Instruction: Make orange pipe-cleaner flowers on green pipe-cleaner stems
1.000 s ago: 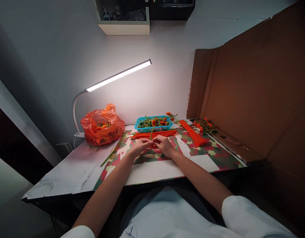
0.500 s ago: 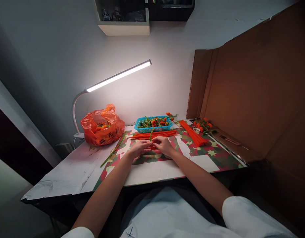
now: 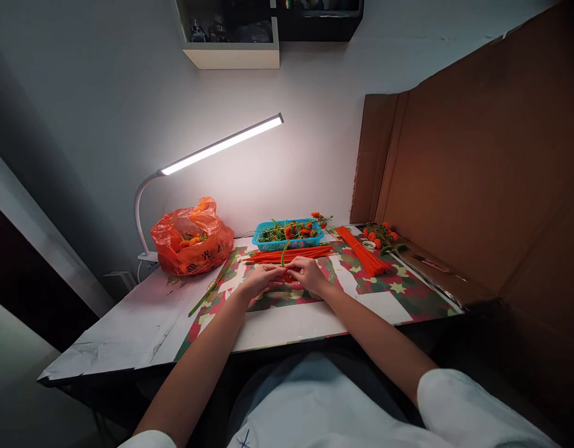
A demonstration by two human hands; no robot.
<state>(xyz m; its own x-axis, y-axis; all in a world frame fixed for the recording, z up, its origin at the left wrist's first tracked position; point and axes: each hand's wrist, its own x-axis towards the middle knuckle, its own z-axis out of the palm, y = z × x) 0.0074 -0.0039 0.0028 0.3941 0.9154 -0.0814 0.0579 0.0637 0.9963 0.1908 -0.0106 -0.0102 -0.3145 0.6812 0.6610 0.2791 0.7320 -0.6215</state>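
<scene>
Over the middle of the table, my left hand [image 3: 262, 277] and my right hand [image 3: 310, 274] meet with closed fingers around a small orange flower [image 3: 288, 276]. Its green fuzzy stem [image 3: 283, 251] sticks up between the fingertips, pointing away from me. The fingers cover most of the orange part, so its shape is hard to make out. Just beyond my hands lies a row of loose orange pipe cleaners [image 3: 310, 251]. Behind those stands a blue basket [image 3: 263, 243] holding orange flowers with green stems.
An orange plastic bag [image 3: 193, 252] with flowers inside sits at the left, near the lit lamp [image 3: 224, 144]. Green pipe cleaners [image 3: 212, 286] lie beside it. To the right are a tied orange pipe cleaner bundle [image 3: 364, 252], more flowers [image 3: 380, 236] and a tall cardboard wall [image 3: 477, 155].
My hands stay together around the orange flower, with only slight finger movement. The whole view has shifted very slightly; nothing on the table has visibly moved.
</scene>
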